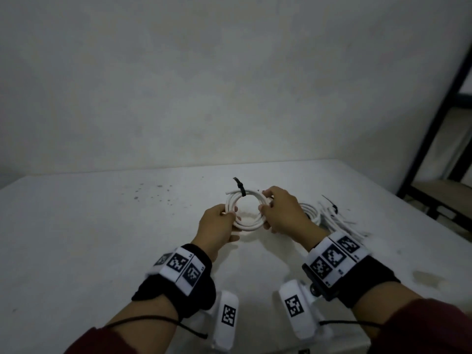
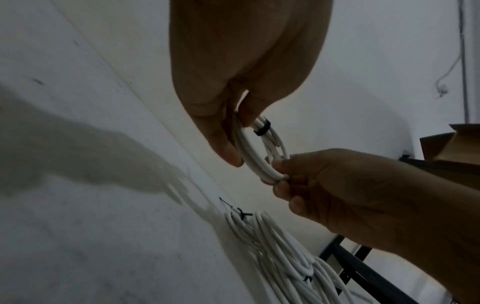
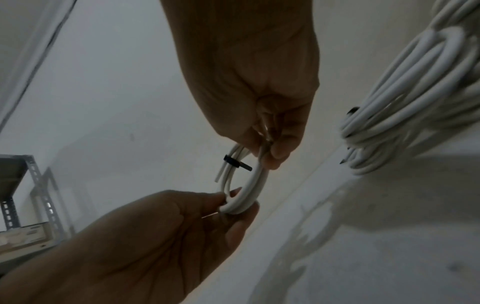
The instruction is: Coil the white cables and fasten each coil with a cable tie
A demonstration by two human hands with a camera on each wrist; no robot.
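A small coil of white cable hangs just above the white table, held between both hands. My left hand pinches the coil's left side. My right hand pinches its right side. A black cable tie wraps the far part of the coil, its tail sticking up. In the left wrist view my left hand's fingertips clamp the coil near the tie. In the right wrist view the coil has one loose cable end sticking out beside the tie.
A pile of white coils with black ties lies on the table just right of my right hand, also seen as a pile in the left wrist view. A black shelf frame stands beyond the table's right edge. A wall runs behind the table.
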